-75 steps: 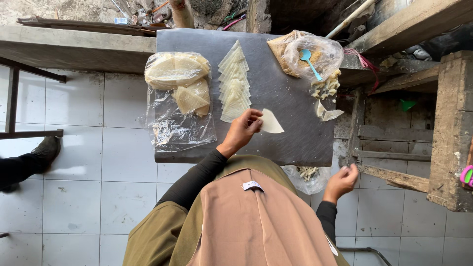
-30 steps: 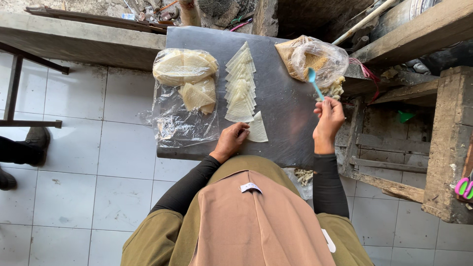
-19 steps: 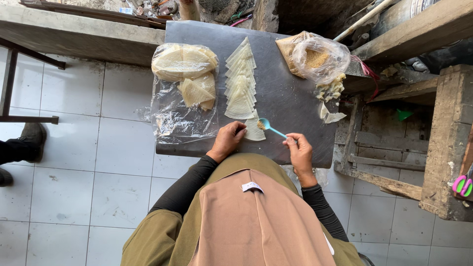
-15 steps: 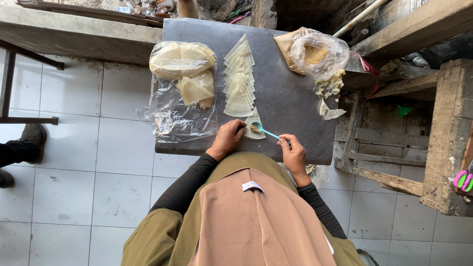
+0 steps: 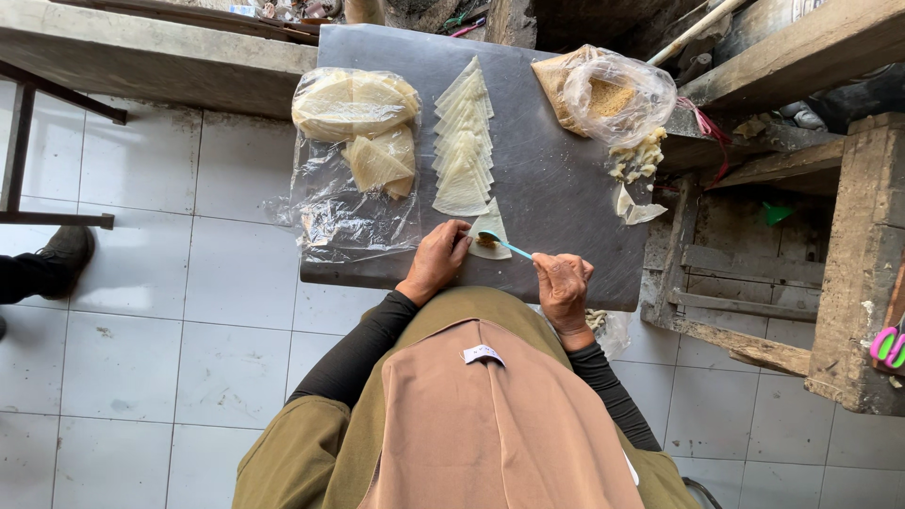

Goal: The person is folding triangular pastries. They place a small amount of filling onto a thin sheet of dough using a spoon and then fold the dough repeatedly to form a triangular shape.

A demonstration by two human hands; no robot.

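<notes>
Far left, a dark shoe [image 5: 64,253] rests on the white tiled floor [image 5: 141,358], well apart from the work.

On the grey board [image 5: 566,179], left part: a clear plastic bag [image 5: 353,160] holding stacked pale wrappers. Just right of it, a fanned row of cut wrapper triangles [image 5: 464,141] runs down the middle.

Left hand [image 5: 436,264], fingers curled, presses down on the near edge of a single wrapper piece [image 5: 490,231] at the foot of the row. If that pressure slackens, the thin sheet would likely slide or lift with the spoon.

Right hand [image 5: 562,287] pinches the handle of a teal spoon [image 5: 504,245], whose bowl sits on the piece with a small brown dab of filling. Too much tilt or a quick pull could smear filling onto the board or tear the sheet.

Upper right, a bag of brown filling [image 5: 613,94] lies open-mouthed beside crumbled scraps [image 5: 636,160]; it sits near the board's edge and a knock might spill it.
</notes>
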